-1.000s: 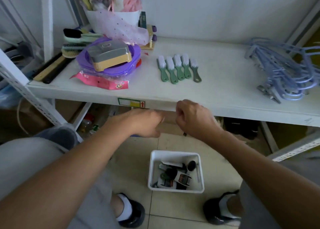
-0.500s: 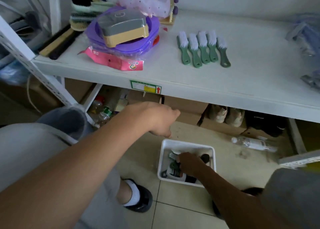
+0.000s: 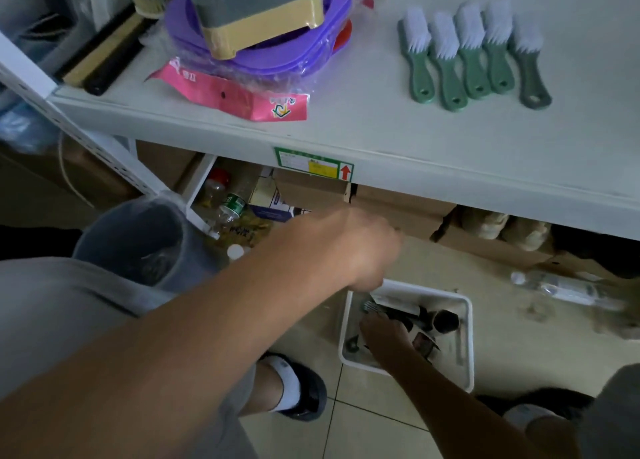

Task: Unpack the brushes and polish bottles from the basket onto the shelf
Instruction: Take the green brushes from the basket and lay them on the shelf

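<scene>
A white basket stands on the tiled floor below the shelf. It holds dark polish bottles and a green brush. My right hand is down inside the basket, its fingers resting on the items; what they grip is hidden. Just above the basket's near-left corner hovers my left hand, fingers loose and holding nothing. Several green brushes with white bristles lie side by side on the shelf.
Stacked purple basins with a grey-and-yellow brush and a pink pack sit on the shelf's left. A grey bucket stands at my left knee. Cardboard boxes fill the space under the shelf. A clear bottle lies on the floor.
My right hand dropped from the shelf edge into the basket and now rests on the items. My left hand lowered toward the basket. My view tilted down and closer.
</scene>
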Motion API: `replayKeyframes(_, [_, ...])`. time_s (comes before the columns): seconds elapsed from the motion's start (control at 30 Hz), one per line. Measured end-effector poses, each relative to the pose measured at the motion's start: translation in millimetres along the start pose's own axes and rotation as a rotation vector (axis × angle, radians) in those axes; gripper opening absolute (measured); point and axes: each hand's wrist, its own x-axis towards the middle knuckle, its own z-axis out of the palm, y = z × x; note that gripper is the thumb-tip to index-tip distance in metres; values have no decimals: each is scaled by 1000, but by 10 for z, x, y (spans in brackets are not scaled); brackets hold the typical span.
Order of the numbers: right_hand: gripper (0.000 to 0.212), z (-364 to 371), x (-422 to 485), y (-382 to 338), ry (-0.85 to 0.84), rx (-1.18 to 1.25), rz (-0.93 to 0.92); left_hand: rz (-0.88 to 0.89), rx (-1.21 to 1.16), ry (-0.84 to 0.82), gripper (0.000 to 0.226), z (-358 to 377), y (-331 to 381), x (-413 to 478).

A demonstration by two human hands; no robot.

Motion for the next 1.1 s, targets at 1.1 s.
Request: replayKeyframes(1.1, [12, -3328, -2047, 2707, 1225, 1334, 92, -131, -259, 640, 12, -353, -302, -453])
